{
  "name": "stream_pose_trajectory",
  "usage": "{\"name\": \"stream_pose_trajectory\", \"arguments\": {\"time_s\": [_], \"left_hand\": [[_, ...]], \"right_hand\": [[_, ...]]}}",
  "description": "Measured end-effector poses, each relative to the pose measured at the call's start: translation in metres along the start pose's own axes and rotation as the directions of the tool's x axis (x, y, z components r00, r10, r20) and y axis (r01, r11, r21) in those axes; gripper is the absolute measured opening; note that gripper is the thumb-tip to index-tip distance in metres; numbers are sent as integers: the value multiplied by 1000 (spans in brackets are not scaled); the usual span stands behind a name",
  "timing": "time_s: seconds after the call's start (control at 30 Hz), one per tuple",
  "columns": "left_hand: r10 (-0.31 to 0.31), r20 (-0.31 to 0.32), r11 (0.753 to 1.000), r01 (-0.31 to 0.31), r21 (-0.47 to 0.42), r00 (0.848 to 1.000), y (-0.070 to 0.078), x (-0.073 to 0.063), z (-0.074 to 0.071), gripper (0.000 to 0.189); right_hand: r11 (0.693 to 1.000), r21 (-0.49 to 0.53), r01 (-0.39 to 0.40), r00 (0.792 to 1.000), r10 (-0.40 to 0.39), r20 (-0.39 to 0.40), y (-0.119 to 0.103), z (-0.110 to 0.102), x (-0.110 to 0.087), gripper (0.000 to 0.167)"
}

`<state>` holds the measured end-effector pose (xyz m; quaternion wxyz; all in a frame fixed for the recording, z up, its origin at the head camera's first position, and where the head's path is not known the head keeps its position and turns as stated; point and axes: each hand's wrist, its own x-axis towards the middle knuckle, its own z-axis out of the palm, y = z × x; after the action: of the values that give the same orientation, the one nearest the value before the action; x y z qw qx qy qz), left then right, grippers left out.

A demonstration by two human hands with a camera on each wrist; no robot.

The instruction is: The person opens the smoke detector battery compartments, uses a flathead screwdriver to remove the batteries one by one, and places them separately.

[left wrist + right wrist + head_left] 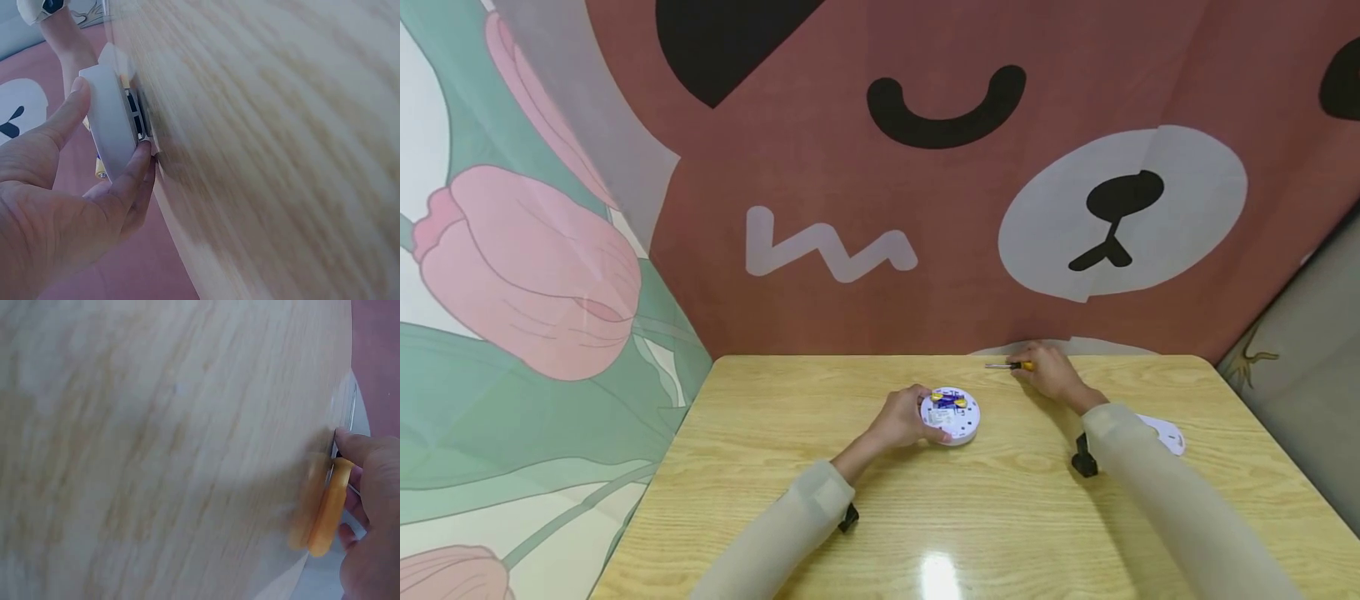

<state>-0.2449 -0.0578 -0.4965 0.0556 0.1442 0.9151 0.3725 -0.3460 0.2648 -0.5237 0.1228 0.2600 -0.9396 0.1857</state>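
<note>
My left hand (901,418) grips the rim of a round white device (951,421) in the head view, thumb on the near side. On its upturned face sit yellow-and-blue batteries (950,401) and a printed label. The left wrist view has the thumb and fingers of the left hand (81,194) on either side of the white casing (109,119), just over the tabletop. Near the table's back edge, my right hand (1051,372) pinches a screwdriver (1021,365), its metal shaft pointing left. Its orange handle (331,509) lies low against the wood in the right wrist view.
A white flat piece (1167,435) lies on the right of the wooden table (760,467), partly hidden by the right sleeve. Behind the table's back edge hangs a printed cloth (820,317) with a bear's face. Another with tulips (527,267) hangs at left.
</note>
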Motion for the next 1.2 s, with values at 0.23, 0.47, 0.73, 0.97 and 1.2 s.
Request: {"name": "stream_pose_trajectory", "arguments": {"time_s": [0.23, 0.47, 0.73, 0.97, 1.2], "left_hand": [[-11, -2, 1000, 11, -7, 1000, 0, 0, 1, 85], [-13, 0, 1000, 13, -20, 1000, 1, 1, 0, 85], [-17, 0, 1000, 17, -14, 1000, 0, 2, 1, 84], [-33, 6, 999, 33, -11, 999, 1, 3, 0, 83], [-34, 6, 999, 34, -28, 999, 0, 3, 0, 82]], "right_hand": [[1000, -31, 1, 999, 0, 36, -11, -2, -1, 39], [999, -3, 41, 999, -41, 24, -25, -8, -2, 43], [991, 43, 130, 991, -130, -10, -45, -18, -3, 42], [979, 104, 173, 985, -170, -39, -62, -22, -4, 43], [968, 134, 211, 977, -210, -21, -76, -25, -6, 46]]}}
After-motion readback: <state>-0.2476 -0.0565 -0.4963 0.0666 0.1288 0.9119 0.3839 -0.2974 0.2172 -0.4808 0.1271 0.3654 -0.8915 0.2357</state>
